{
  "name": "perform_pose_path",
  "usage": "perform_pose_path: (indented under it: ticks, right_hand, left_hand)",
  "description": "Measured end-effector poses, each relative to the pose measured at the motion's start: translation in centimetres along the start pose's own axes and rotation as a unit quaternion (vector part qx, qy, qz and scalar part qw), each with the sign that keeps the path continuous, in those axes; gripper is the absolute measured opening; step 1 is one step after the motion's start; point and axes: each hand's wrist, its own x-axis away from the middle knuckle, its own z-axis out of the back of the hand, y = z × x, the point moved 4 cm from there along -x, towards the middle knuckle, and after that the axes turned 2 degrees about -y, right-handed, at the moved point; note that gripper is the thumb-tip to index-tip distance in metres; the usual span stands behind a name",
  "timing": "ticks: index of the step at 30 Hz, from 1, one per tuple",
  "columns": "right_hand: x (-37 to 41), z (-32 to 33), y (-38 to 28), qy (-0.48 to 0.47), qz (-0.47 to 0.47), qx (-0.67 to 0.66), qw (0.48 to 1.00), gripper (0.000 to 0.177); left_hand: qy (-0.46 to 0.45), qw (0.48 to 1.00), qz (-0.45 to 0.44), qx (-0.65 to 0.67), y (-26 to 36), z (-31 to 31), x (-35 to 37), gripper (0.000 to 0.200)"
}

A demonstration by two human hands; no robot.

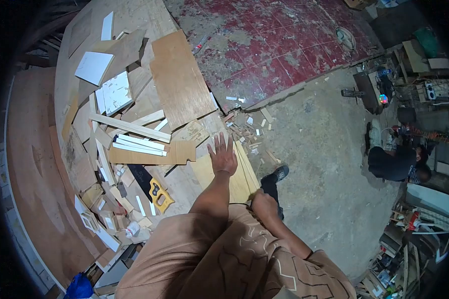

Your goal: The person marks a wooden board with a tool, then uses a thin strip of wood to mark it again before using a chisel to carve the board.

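A pale yellow wooden board [209,177] lies on the work surface in front of my body, with narrow strips along its right side. My left hand [224,158] rests flat on the board's upper part, fingers spread. Near the board's lower right edge, my right hand [264,203] is closed with the fingers curled; what it grips is hidden. A handsaw with a yellow handle [160,196] lies to the left of the board, beside a thin dark pencil-like item [171,171].
Wood strips [129,127], a brown plywood sheet [179,79] and white panels [115,93] lie further left and ahead. Offcuts litter the concrete floor [309,149]. A person in dark clothes [391,163] crouches at the far right, near piled scrap and tools.
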Motion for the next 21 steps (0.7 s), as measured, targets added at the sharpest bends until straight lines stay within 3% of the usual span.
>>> perform_pose_path:
  ticks: [6, 8, 11, 14, 18, 21]
  right_hand:
    - [-1.3, 0.4, -0.4, -0.002, -0.008, 0.004, 1.000, 0.021]
    - [-3.5, 0.2, -1.7, 0.042, 0.019, 0.034, 0.998, 0.021]
    - [-8.8, -0.7, -3.2, 0.028, 0.016, 0.029, 0.999, 0.024]
    - [-12.6, -0.6, -5.5, 0.036, 0.017, 0.009, 0.999, 0.034]
    - [-14.4, -0.4, -6.5, 0.029, 0.012, 0.016, 0.999, 0.048]
    - [-14.5, -0.4, -6.1, 0.038, 0.025, -0.017, 0.999, 0.045]
  left_hand:
    - [0.000, 1.000, -0.006, 0.015, 0.0, 0.3, 0.0, 0.064]
    - [0.008, 1.000, -0.009, 0.016, 0.0, 0.3, 0.0, 0.065]
    - [0.004, 1.000, -0.008, 0.017, -0.1, 0.6, 0.1, 0.066]
    - [-0.055, 0.998, 0.014, -0.022, -0.1, 0.0, -0.3, 0.063]
    - [-0.011, 0.999, 0.011, -0.039, -0.7, -1.6, -0.6, 0.068]
    - [-0.012, 0.999, 0.007, -0.046, -0.4, -1.1, -0.3, 0.067]
